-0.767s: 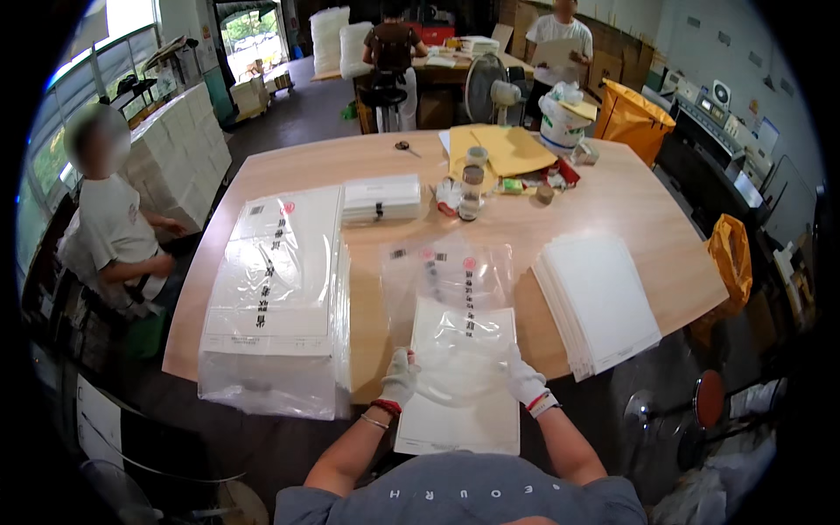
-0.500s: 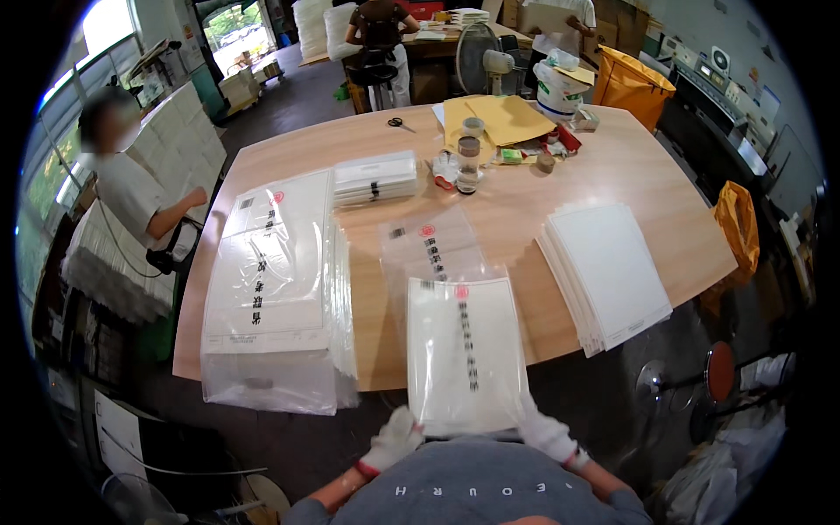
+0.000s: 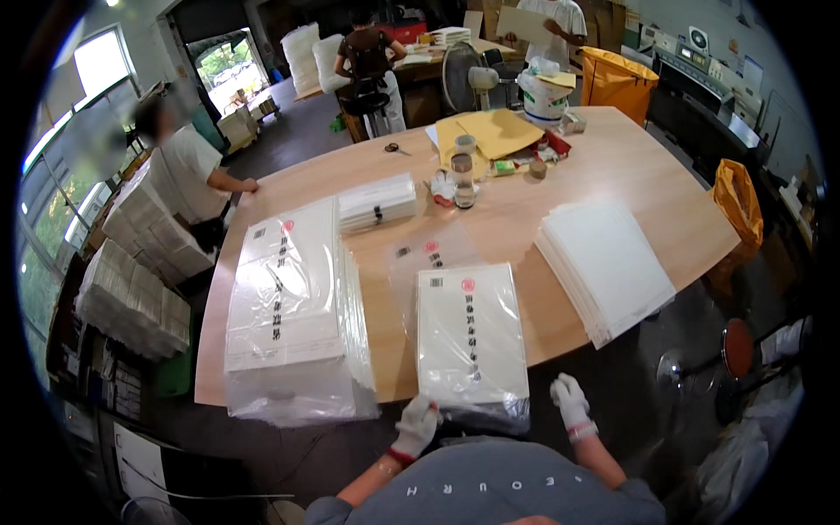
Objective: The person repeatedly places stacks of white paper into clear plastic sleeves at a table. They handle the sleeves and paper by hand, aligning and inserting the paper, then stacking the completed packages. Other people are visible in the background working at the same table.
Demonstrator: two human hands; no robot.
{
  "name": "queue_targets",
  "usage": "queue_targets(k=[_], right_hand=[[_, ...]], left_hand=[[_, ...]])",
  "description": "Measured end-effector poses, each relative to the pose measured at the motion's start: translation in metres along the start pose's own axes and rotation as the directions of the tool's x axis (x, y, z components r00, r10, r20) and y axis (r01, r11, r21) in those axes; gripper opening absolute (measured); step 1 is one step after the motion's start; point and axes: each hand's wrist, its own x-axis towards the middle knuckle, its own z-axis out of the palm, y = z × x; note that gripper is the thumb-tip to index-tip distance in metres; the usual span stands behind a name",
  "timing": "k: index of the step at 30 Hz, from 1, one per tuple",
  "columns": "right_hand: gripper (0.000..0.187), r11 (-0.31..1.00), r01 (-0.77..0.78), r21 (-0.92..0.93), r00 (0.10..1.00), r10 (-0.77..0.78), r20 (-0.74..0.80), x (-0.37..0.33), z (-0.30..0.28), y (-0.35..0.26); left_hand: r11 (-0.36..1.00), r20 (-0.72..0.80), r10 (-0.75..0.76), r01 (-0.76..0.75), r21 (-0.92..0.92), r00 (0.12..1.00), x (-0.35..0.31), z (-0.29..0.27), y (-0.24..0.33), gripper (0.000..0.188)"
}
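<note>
A clear plastic bag with a stack of white paper (image 3: 471, 328) in it, marked with dark lettering and a red emblem, lies at the table's near edge. Its loose bottom end hangs over the edge. My left hand (image 3: 416, 426), in a white glove with a red cuff, is closed on the bag's lower left corner. My right hand (image 3: 572, 404), gloved the same way, is off the bag to its right, holding nothing, its fingers loosely bent and apart from the plastic. Beyond the filled bag lies a flat clear printed bag (image 3: 407, 262), partly covered by it.
Left is a tall pile of filled bags (image 3: 284, 293); right, a stack of white paper (image 3: 608, 267). Farther back are a bundle of bags (image 3: 378, 201), tape rolls (image 3: 462, 179), scissors (image 3: 396, 149) and yellow envelopes (image 3: 499, 131). A co-worker (image 3: 188, 175) stands at the table's left.
My right hand has let go of the bag's lower right corner and moved right. The filled bag now lies flatter on the table. The co-worker at left has a hand at the table edge.
</note>
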Motion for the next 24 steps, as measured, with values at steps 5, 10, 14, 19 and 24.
queue_targets(k=[5,10,14,19,24], right_hand=[[0.037,0.908,-0.198,0.37,0.882,0.001,0.471,0.019,0.074,0.022],[0.041,0.817,-0.21,0.538,0.741,-0.225,0.632,-0.006,0.139,-0.079],[0.028,0.833,-0.101,0.545,0.54,-0.414,0.733,-0.049,0.198,-0.17],[0.032,0.981,-0.169,0.097,0.088,-0.083,0.993,-0.09,0.264,-0.149],[0.035,0.976,-0.092,0.196,0.274,-0.165,0.948,-0.08,0.235,-0.123]], left_hand=[[0.923,0.081,0.383,-0.378,-0.071,0.92,0.046,-0.033,0.106,0.007],[0.742,-0.248,0.659,-0.667,0.065,0.71,0.027,-0.099,0.15,0.007],[0.696,-0.851,0.269,-0.702,-0.152,0.452,0.019,-0.161,0.141,0.012],[0.916,-0.877,0.059,-0.376,-0.143,0.477,0.038,-0.277,0.047,0.01],[0.896,-0.876,-0.167,-0.302,-0.326,0.452,-0.031,-0.248,-0.055,0.028]])
